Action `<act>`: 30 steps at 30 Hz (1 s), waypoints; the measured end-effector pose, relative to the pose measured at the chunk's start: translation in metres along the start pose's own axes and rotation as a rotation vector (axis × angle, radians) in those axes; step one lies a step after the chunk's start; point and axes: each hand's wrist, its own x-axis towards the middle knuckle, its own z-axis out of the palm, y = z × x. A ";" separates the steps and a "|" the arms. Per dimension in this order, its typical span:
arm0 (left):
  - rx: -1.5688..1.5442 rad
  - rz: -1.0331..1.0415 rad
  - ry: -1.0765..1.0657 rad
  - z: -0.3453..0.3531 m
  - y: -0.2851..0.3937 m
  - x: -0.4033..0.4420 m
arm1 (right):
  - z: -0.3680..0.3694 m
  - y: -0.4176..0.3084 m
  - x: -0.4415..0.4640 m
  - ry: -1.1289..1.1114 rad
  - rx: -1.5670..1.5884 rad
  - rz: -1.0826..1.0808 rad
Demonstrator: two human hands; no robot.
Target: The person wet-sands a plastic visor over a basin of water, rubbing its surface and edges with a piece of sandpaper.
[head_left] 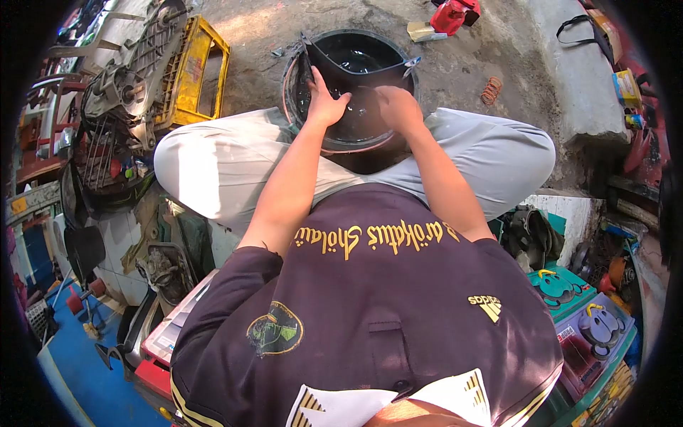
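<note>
Between my legs stands a round black tub (421, 85) with water in it. A glossy black curved plastic panel (359, 82) with pointed tabs at its upper corners leans inside the tub, its lower part hard to tell from the water. My left hand (326, 103) grips the panel's left side, fingers along the edge and thumb apart on its face. Close to the panel's right side, my right hand (400, 108) is curled closed over the surface. Whatever lies under those fingers is hidden.
A yellow crate (206, 67) and a metal engine casing (128, 92) are at the left. An orange coil spring (491, 91) and a red object (453, 16) lie on the concrete floor beyond. A concrete ledge (580, 85) runs along the right. Boxed tools (594, 331) sit behind me.
</note>
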 end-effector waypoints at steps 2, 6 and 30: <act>0.031 0.006 0.039 -0.002 0.005 -0.001 | 0.006 0.007 0.001 0.111 0.115 -0.022; 0.052 0.025 0.028 -0.005 0.007 0.000 | -0.002 0.000 0.000 0.069 0.195 0.077; -1.010 -0.830 0.033 0.001 0.039 0.002 | -0.018 -0.002 0.004 0.209 0.652 0.296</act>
